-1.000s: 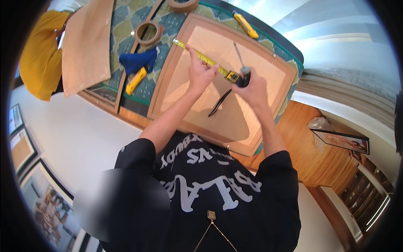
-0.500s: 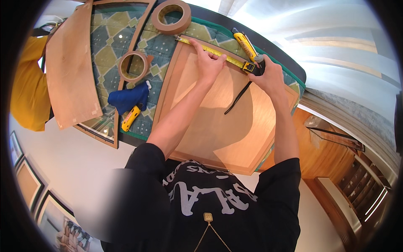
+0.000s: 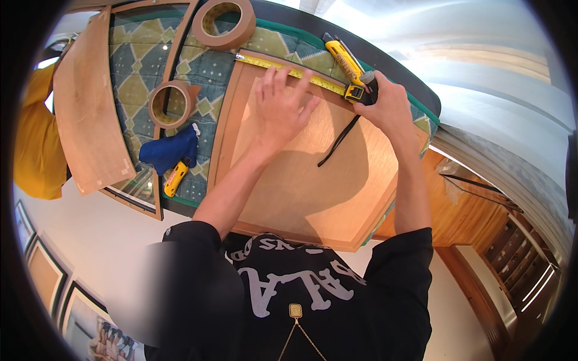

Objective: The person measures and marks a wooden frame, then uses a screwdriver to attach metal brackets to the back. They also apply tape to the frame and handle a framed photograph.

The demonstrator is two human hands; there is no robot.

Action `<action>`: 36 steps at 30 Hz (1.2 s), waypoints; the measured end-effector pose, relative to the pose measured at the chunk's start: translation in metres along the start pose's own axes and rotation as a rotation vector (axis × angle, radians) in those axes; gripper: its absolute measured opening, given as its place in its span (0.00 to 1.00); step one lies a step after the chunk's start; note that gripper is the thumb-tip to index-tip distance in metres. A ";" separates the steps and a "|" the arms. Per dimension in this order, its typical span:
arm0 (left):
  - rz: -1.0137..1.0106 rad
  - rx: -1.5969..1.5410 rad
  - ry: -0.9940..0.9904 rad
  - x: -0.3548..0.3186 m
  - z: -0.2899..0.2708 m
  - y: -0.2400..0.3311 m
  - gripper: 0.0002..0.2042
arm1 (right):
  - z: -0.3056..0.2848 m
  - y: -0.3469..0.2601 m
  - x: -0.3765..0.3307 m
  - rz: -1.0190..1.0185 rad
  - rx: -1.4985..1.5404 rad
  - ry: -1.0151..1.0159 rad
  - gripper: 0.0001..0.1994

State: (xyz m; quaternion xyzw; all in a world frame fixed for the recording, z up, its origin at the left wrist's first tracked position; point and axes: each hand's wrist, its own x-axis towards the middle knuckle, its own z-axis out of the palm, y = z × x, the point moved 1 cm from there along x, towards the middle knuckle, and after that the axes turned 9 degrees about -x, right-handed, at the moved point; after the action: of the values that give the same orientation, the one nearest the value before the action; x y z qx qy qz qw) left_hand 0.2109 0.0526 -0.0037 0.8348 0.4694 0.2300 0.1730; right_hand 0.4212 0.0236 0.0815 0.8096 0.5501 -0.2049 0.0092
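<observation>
Closest to us is our black shirt [image 3: 367,307], a gold pendant [image 3: 295,310] hanging over it. Beyond it a framed wooden panel [image 3: 283,192] lies flat on the bench [image 3: 415,85], partly in shadow, with a black strap [image 3: 341,139] trailing across it. Our left grip [image 3: 282,111] spreads wide over the panel's far side, holding nothing, its fingers reaching the yellow blade [image 3: 325,83]; we cannot tell whether they press on it. Our right grip [image 3: 388,103] is wrapped round the case of the tape measure [image 3: 354,92], and a slim grey-collared tool [image 3: 367,77] juts out beside it. The blade runs along the panel's far edge, its hook by the left corner. To our left we see a yellow cutter [image 3: 176,179] against a blue cloth [image 3: 165,151], then a small roll of brown tape [image 3: 153,107] and a larger roll [image 3: 232,42], near a glazed wooden frame [image 3: 159,198]. A second cutter [image 3: 345,60] lies past the tape measure. Farther left, a person in yellow [image 3: 42,150] shows beside a thin board [image 3: 90,114], and at far right hangs a pale curtain [image 3: 481,66]
</observation>
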 end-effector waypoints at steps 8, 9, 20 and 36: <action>0.123 -0.007 0.012 -0.005 0.022 0.001 0.23 | -0.001 0.002 -0.003 -0.166 -0.142 0.104 0.21; 0.121 -0.008 0.013 -0.005 0.021 0.001 0.22 | 0.000 0.001 -0.005 -0.225 -0.177 0.181 0.20; 0.095 -0.028 0.028 -0.004 0.022 0.002 0.22 | -0.012 -0.025 -0.009 -0.468 -0.409 -0.012 0.13; 0.076 -0.047 0.034 -0.004 0.021 0.001 0.21 | -0.015 -0.029 -0.001 -0.539 -0.393 -0.030 0.12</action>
State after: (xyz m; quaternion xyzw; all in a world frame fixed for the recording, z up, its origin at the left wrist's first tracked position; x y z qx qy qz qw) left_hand 0.2215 0.0471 -0.0218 0.8438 0.4346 0.2614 0.1755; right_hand 0.4001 0.0380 0.1018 0.6146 0.7732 -0.1015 0.1187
